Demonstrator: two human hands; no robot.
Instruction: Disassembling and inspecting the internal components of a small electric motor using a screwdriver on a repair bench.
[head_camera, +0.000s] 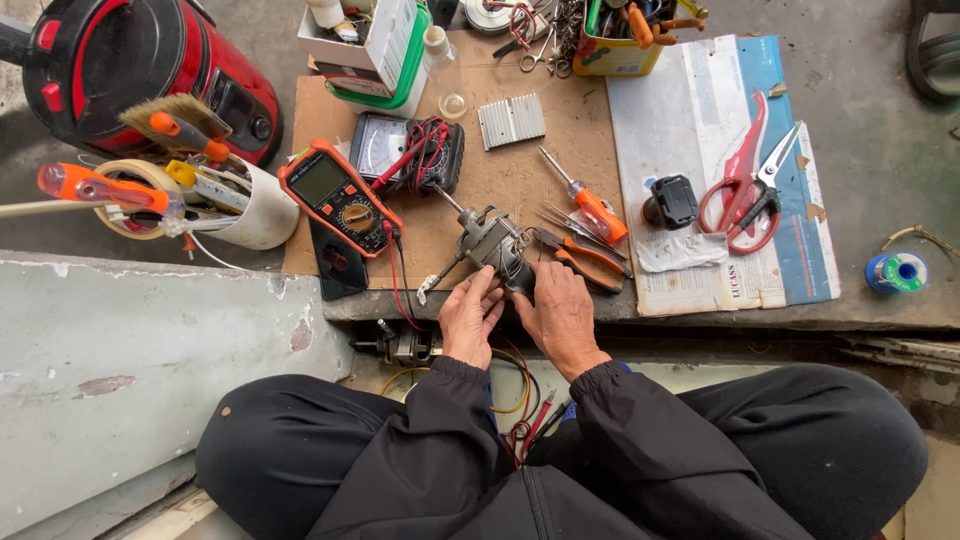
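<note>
A small grey electric motor (493, 243) with a shaft sticking out toward the upper left lies on a sheet of cardboard (520, 180) at the front edge of the bench. My left hand (470, 318) touches its near left side with the fingertips. My right hand (560, 312) grips its right end from below. Both sleeves are dark. Orange-handled pliers (585, 258) lie right beside the motor, and an orange-handled screwdriver (590, 205) lies just beyond them.
An orange multimeter (340, 198) with red and black leads lies left of the motor. Red-handled shears (745, 180) and a black part (672, 202) rest on newspaper at right. A white cup of tools (250, 205), a red appliance (130, 60), a ribbed heat sink (511, 119) and a solder spool (897, 272) are around.
</note>
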